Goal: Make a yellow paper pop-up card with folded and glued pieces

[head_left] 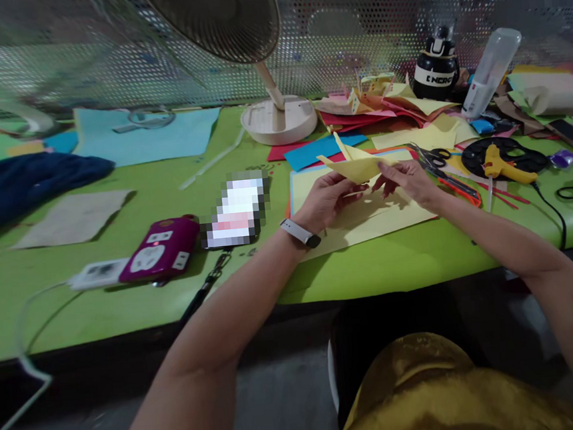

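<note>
A folded piece of yellow paper (357, 168) is held up between both hands, with a narrow flap standing up at its far side. My left hand (329, 200) is closed on its left part, fingers beneath and partly hidden. With thumb and fingers, my right hand (406, 179) pinches its right end. Under the hands lies a stack of flat paper sheets (367, 224), pale yellow on top, with blue and orange edges showing. To the right of the stack are black-handled scissors (434, 156) and an orange utility knife (457, 188).
A yellow glue gun (508, 167) rests on a black disc at right, its cord trailing off the edge. Behind are a fan (278, 119), a black bottle (435, 71) and piled coloured paper (372, 110). Leftward lie a phone (236, 209), a purple power box (162, 249) and dark cloth (33, 187).
</note>
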`<state>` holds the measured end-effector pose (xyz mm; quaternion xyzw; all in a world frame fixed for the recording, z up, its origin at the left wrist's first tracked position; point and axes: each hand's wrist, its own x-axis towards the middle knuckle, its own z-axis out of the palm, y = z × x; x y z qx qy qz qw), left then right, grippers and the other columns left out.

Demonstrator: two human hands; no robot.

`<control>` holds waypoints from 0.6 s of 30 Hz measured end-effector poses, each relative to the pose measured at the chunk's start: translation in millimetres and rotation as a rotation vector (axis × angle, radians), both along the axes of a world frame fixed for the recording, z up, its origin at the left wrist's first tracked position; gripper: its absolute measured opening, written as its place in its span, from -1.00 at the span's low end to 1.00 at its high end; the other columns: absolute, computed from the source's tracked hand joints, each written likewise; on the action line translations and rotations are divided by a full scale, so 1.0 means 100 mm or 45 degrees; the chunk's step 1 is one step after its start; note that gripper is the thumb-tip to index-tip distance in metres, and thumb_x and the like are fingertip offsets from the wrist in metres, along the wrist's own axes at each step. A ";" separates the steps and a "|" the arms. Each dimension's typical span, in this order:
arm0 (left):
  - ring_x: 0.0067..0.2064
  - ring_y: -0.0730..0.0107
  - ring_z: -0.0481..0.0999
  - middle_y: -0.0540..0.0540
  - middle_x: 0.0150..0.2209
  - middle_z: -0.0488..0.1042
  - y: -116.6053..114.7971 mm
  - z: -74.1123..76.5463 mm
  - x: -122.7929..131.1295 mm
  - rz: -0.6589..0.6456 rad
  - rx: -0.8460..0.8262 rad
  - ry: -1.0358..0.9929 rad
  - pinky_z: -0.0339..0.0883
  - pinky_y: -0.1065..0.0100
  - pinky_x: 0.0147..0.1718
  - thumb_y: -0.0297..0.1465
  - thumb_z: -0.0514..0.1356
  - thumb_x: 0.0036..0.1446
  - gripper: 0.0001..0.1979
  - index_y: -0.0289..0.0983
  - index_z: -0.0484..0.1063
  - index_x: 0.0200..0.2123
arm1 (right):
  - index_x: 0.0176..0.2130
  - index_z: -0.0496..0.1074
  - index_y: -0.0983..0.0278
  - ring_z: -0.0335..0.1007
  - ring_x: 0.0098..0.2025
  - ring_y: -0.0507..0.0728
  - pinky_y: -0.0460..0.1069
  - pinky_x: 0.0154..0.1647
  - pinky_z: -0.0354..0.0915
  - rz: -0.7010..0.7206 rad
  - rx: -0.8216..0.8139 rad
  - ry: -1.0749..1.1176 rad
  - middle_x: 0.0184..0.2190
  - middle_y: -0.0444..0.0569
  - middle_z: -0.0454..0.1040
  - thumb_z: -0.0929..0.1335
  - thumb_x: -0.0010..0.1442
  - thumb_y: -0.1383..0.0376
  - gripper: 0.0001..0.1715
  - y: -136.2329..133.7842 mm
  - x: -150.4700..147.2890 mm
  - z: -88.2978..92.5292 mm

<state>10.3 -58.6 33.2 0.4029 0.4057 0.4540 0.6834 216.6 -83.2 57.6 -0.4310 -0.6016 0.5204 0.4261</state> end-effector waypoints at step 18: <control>-0.25 0.34 0.66 -0.07 -0.26 0.68 0.10 0.00 -0.06 0.135 0.158 -0.085 0.53 0.31 -0.15 -0.39 0.56 -0.11 -0.69 -0.27 0.64 -0.25 | -0.55 0.54 0.25 0.23 -0.65 -0.05 -0.08 -0.59 0.24 0.010 0.011 -0.282 -0.71 -0.16 0.40 0.57 0.11 -0.11 -0.46 0.07 0.05 0.02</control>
